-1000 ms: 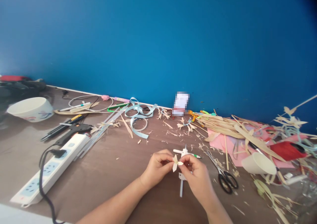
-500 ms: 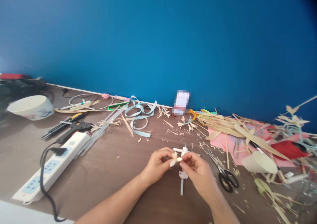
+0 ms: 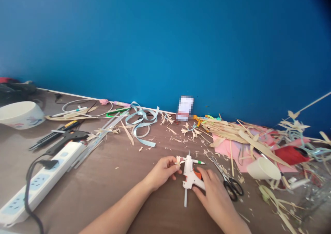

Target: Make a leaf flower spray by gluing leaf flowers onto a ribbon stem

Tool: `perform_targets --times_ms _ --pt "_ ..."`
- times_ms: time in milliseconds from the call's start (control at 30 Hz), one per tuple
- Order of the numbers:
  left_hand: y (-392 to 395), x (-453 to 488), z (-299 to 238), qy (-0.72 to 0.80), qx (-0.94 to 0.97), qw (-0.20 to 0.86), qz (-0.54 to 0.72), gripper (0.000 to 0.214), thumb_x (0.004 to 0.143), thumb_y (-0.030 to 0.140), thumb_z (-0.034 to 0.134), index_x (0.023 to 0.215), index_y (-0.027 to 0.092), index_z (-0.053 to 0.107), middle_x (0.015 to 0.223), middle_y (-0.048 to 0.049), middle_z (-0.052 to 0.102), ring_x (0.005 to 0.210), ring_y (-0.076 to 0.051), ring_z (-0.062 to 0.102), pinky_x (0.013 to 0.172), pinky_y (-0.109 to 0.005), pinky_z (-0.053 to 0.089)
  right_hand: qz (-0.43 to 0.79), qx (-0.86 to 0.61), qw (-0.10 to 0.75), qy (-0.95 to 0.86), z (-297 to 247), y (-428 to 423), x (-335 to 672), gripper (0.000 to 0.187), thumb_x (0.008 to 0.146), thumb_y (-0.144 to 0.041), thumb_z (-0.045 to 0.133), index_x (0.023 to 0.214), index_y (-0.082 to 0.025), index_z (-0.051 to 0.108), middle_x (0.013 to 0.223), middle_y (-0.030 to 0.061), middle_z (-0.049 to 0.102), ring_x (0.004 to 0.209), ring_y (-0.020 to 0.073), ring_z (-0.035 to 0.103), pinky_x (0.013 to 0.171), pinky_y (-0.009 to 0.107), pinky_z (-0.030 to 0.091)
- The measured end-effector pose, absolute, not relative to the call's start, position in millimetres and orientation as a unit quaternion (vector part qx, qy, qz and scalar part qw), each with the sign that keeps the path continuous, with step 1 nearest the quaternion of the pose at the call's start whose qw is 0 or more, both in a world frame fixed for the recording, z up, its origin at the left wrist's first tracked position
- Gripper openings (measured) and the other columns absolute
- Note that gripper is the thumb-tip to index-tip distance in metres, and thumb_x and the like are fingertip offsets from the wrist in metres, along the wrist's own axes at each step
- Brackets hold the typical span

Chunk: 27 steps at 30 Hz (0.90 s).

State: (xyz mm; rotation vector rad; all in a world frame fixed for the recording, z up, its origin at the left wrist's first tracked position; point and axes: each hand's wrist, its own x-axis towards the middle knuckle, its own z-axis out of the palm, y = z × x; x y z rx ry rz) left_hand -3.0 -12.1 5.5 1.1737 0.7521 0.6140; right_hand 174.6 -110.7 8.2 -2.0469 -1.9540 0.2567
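Blue wall [image 3: 165, 47] behind, brown table [image 3: 111, 182] below: glue gun [image 3: 188, 173] lies lengthwise, handle [image 3: 199, 183] to the right

Around the middle of the table sit a power strip [image 3: 42, 181] far to the left, ribbon [image 3: 144, 143] toward the wall, and scissors [image 3: 228, 179] and a cup [image 3: 264, 168] to the right.

By the look of it, the glue gun rests on its side in the gap between the hands. Its long axis runs from the near side toward the wall, nozzle [image 3: 189, 154] at the far end, glue stick [image 3: 185, 198] sticking out at the near end. That line leans only slightly, the nozzle a touch to the right. The handle branches rightward, so the grip faces the right hand [image 3: 216, 193] and the plain side of the body faces the left hand [image 3: 162, 173].

Of the two, the right hand is nearer to the handle: thumb on its near side, fingers on its far side by the orange trigger [image 3: 197, 174]. Whether they have closed around it, I cannot tell.

The left hand pinches a small pale flower [image 3: 178, 160] narrowly, just beside the front of the glue gun; contact between them is too small to make out. A pen [image 3: 198, 162] crosses behind, its green-banded end showing on the right.
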Motion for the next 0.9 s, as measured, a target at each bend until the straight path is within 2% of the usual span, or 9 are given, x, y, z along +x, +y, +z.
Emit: perform_targets --times_ms 167,367,433,533,633,700,800,900 --pt "-8.6 -0.4 4.6 0.353 0.481 0.758 0.263 0.024 0.07 0.029 0.061 0.087 0.013 0.058 0.091 -0.0079 0.061 0.086 -0.016 0.058 0.06 -0.021 0.045 0.145 -0.695 0.169 -0.684 12.2 -109.7 177.5 0.032 0.08 -0.02 0.043 0.111 -0.021 0.052 0.094 0.0093 0.057 0.089 0.0258 0.053 0.077 0.039 0.042" --pt "-8.4 -1.0 4.1 0.354 0.482 0.757 0.265 0.027 0.069 0.031 0.063 0.088 0.014 0.06 0.102 -0.0094 0.06 0.096 -0.019 0.056 0.061 -0.02 0.045 0.349 -0.664 0.302 -0.589 17.6 -113.0 190.5 0.034 0.081 -0.032 0.046 0.113 -0.022 0.051 0.114 0.0081 0.055 0.105 0.023 0.05 0.088 0.034 0.039" --pt "-8.8 -1.1 2.9 0.349 0.485 0.757 0.265 0.028 0.069 0.033 0.063 0.089 0.014 0.06 0.109 -0.01 0.058 0.099 -0.02 0.054 0.062 -0.021 0.046 0.42 -0.657 0.353 -0.517 18.5 -114.7 195.8 0.038 0.078 -0.038 0.051 0.112 -0.021 0.052 0.105 0.0072 0.06 0.097 0.0223 0.053 0.083 0.032 0.041" --pt "-9.5 -0.7 1.2 0.344 0.49 0.755 0.267 0.028 0.068 0.034 0.063 0.087 0.014 0.06 0.117 -0.0106 0.054 0.102 -0.02 0.053 0.063 -0.021 0.046 0.491 -0.628 0.449 -0.404 21.6 -117.6 200.0 0.043 0.072 -0.045 0.058 0.106 -0.018 0.055 0.079 0.0046 0.06 0.074 0.0193 0.054 0.068 0.03 0.043" --pt "-10.1 0.0 0.1 0.342 0.493 0.752 0.274 0.028 0.068 0.036 0.063 0.083 0.013 0.059 0.118 -0.0117 0.053 0.096 -0.019 0.057 0.06 -0.021 0.046 0.546 -0.551 0.533 -0.338 26.2 -119.8 197.5 0.042 0.072 -0.049 0.058 0.098 -0.017 0.057 0.068 0.0023 0.05 0.061 0.0156 0.046 0.057 0.029 0.04" --pt "-10.5 0.0 -0.1 0.337 0.501 0.743 0.29 0.028 0.069 0.037 0.062 0.08 0.012 0.058 0.11 -0.0127 0.058 0.084 -0.017 0.06 0.056 -0.02 0.046 0.561 -0.513 0.557 -0.334 28.1 -121.3 193.1 0.038 0.074 -0.049 0.055 0.094 -0.017 0.057 0.063 0.0 0.044 0.056 0.0134 0.041 0.054 0.027 0.037" --pt "-11.5 -1.5 1.2 0.337 0.517 0.718 0.323 0.028 0.071 0.039 0.06 0.078 0.012 0.056 0.093 -0.0113 0.065 0.067 -0.012 0.061 0.051 -0.019 0.043 0.525 -0.515 0.575 -0.36 27.9 -126.2 184.2 0.034 0.078 -0.049 0.049 0.091 -0.018 0.055 0.057 -0.0022 0.039 0.051 0.0123 0.037 0.05 0.027 0.034" --pt "-13.1 -3.6 3.3 0.355 0.527 0.688 0.35 0.028 0.072 0.04 0.058 0.078 0.013 0.055 0.086 -0.0091 0.066 0.061 -0.011 0.06 0.051 -0.02 0.043 0.45 -0.564 0.567 -0.398 26.5 -135.2 174.5 0.036 0.08 -0.051 0.044 0.088 -0.018 0.056 0.054 -0.0007 0.042 0.05 0.0141 0.04 0.048 0.028 0.035"
